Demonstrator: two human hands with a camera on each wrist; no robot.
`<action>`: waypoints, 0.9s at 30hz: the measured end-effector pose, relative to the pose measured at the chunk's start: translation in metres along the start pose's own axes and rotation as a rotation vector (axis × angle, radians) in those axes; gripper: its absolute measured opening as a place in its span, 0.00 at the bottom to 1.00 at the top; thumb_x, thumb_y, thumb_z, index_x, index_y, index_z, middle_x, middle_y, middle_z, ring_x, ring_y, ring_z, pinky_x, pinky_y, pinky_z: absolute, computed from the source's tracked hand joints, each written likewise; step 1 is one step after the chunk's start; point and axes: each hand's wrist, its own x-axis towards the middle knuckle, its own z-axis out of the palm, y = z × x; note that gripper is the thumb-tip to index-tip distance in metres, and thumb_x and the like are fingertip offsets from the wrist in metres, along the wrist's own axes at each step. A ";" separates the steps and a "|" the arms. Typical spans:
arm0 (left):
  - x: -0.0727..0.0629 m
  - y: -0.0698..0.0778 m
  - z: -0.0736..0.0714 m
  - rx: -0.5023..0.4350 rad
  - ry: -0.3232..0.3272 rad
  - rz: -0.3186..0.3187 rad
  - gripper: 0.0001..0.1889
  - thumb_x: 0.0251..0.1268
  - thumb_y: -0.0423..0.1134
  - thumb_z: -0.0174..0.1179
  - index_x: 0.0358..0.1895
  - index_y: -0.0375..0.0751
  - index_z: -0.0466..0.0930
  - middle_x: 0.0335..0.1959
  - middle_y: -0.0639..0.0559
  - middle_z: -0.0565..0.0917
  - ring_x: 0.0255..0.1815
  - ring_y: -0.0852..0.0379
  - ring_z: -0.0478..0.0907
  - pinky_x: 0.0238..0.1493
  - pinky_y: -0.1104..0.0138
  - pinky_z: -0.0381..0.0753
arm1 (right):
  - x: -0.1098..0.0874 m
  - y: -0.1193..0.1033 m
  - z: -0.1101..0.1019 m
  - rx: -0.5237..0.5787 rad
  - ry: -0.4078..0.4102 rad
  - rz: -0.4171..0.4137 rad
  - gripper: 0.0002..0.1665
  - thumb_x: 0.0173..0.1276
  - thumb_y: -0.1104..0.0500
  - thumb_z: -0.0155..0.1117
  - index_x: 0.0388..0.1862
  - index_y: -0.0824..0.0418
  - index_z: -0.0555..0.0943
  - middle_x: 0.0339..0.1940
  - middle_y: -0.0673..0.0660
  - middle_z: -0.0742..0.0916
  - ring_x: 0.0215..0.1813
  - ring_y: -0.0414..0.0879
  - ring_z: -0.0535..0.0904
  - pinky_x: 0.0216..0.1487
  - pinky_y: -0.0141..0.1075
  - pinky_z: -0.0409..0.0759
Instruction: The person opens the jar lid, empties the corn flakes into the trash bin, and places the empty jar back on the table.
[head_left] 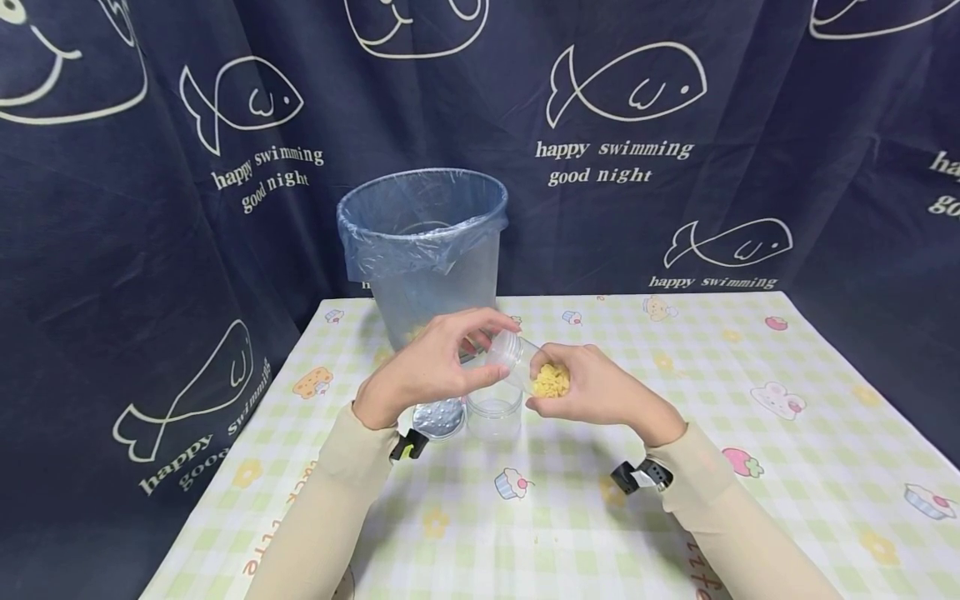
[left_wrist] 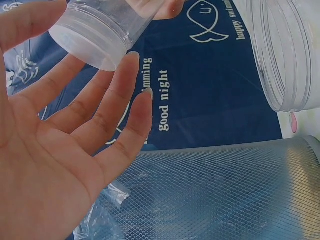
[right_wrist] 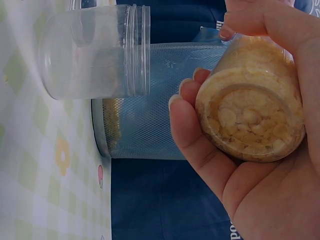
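Note:
My right hand (head_left: 588,383) grips a clear plastic jar (right_wrist: 250,117) with small yellow pieces inside, gathered toward its base. The jar is tilted, its frosted lid (left_wrist: 90,42) pointing up and left toward my left hand (head_left: 442,354). The left thumb and fingertips are at opposite edges of that lid, the other fingers spread. Below the tilted jar, a second clear jar (head_left: 495,421) stands upright on the table without a lid, its threaded rim showing. Close to its left lies a silver, dimpled round piece (head_left: 438,418), partly hidden by the left wrist.
A tall translucent bin (head_left: 450,287) with a blue bag (head_left: 405,250) over its rim stands at the table's back left. Something yellow shows low on it. A checked cloth (head_left: 637,533) covers the table, and a dark blue curtain (head_left: 622,242) hangs behind.

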 end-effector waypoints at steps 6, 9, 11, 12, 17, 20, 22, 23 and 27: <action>0.001 0.000 0.000 -0.012 0.002 -0.008 0.23 0.63 0.46 0.70 0.62 0.61 0.80 0.55 0.69 0.83 0.45 0.62 0.83 0.49 0.49 0.85 | 0.000 0.000 0.000 -0.001 0.001 0.001 0.18 0.55 0.48 0.79 0.39 0.44 0.79 0.22 0.43 0.79 0.22 0.39 0.75 0.25 0.33 0.74; 0.001 0.000 0.000 -0.010 0.003 -0.010 0.22 0.64 0.47 0.70 0.62 0.61 0.80 0.55 0.69 0.83 0.44 0.62 0.83 0.49 0.50 0.85 | 0.000 0.001 0.000 -0.006 0.003 0.002 0.18 0.55 0.48 0.79 0.39 0.44 0.79 0.22 0.43 0.79 0.22 0.39 0.74 0.25 0.33 0.74; 0.001 0.000 0.000 -0.006 0.003 -0.012 0.22 0.64 0.48 0.70 0.62 0.61 0.80 0.55 0.70 0.83 0.44 0.63 0.83 0.48 0.52 0.85 | 0.000 0.001 0.000 -0.006 0.003 0.003 0.18 0.55 0.48 0.79 0.39 0.44 0.79 0.22 0.43 0.79 0.22 0.39 0.74 0.25 0.33 0.74; 0.001 0.000 0.000 -0.004 0.003 -0.012 0.22 0.64 0.48 0.70 0.62 0.61 0.80 0.55 0.70 0.83 0.44 0.63 0.83 0.48 0.52 0.85 | 0.000 0.001 0.000 -0.006 0.003 0.003 0.18 0.55 0.48 0.79 0.39 0.44 0.79 0.22 0.43 0.79 0.22 0.39 0.74 0.25 0.33 0.74; 0.002 0.000 0.000 0.001 0.005 -0.013 0.22 0.64 0.48 0.70 0.61 0.61 0.81 0.55 0.70 0.83 0.43 0.63 0.83 0.48 0.54 0.85 | 0.001 0.002 0.001 -0.010 0.003 -0.003 0.18 0.55 0.48 0.79 0.39 0.44 0.79 0.22 0.43 0.79 0.22 0.39 0.74 0.25 0.33 0.74; 0.002 -0.001 0.000 0.000 0.004 -0.014 0.21 0.64 0.48 0.69 0.61 0.61 0.81 0.55 0.70 0.83 0.43 0.63 0.83 0.47 0.54 0.85 | 0.001 0.002 0.001 -0.011 0.004 -0.004 0.18 0.54 0.48 0.79 0.39 0.44 0.79 0.22 0.43 0.79 0.22 0.39 0.74 0.25 0.33 0.74; 0.002 -0.001 0.000 0.002 0.005 -0.013 0.21 0.64 0.49 0.69 0.61 0.61 0.81 0.55 0.70 0.83 0.43 0.64 0.83 0.47 0.55 0.84 | 0.001 0.002 0.001 -0.010 0.005 -0.004 0.18 0.54 0.48 0.79 0.39 0.43 0.79 0.22 0.43 0.79 0.22 0.39 0.74 0.25 0.33 0.74; 0.002 -0.001 0.001 0.005 0.005 -0.012 0.22 0.64 0.49 0.69 0.61 0.61 0.81 0.55 0.70 0.83 0.42 0.64 0.83 0.47 0.56 0.84 | 0.001 0.002 0.001 -0.009 0.007 -0.005 0.18 0.54 0.48 0.79 0.39 0.43 0.79 0.22 0.43 0.79 0.22 0.39 0.74 0.25 0.33 0.74; 0.001 -0.002 0.001 0.008 0.009 -0.011 0.21 0.65 0.50 0.69 0.61 0.61 0.81 0.54 0.71 0.84 0.41 0.65 0.83 0.46 0.59 0.84 | 0.001 0.002 0.002 -0.007 0.008 -0.003 0.18 0.54 0.48 0.79 0.38 0.43 0.79 0.22 0.42 0.79 0.22 0.39 0.74 0.25 0.33 0.74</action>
